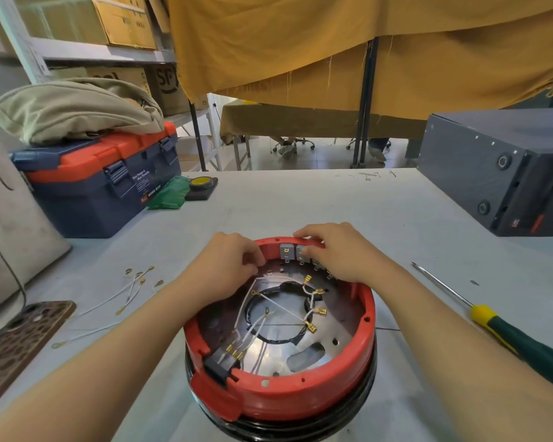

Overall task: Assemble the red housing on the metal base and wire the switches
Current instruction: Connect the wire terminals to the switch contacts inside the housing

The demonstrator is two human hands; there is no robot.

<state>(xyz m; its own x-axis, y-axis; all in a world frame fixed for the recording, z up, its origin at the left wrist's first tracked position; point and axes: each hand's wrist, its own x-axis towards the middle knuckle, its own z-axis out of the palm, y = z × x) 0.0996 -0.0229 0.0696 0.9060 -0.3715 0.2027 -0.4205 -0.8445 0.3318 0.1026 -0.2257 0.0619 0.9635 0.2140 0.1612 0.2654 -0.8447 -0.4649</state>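
Note:
The round red housing (pixel 300 393) sits on the shiny metal base (pixel 278 349), above a black ring. Grey switches (pixel 288 252) are set in the housing's far wall. White wires with brass terminals (pixel 313 311) lie loose inside, and a black connector block (pixel 219 365) sits at the near left. My left hand (pixel 230 266) is at the far left rim, fingertips pinched near a white wire end; whether it grips the wire I cannot tell. My right hand (pixel 336 250) rests over the far rim, fingers pressed on the switches.
Spare white wires with ring terminals (pixel 131 288) lie left of the housing. A yellow-and-green screwdriver (pixel 505 327) lies at the right. A blue-and-red toolbox (pixel 99 183) stands at the back left, a dark metal box (pixel 498 167) at the back right, a patterned phone (pixel 16 342) at the near left.

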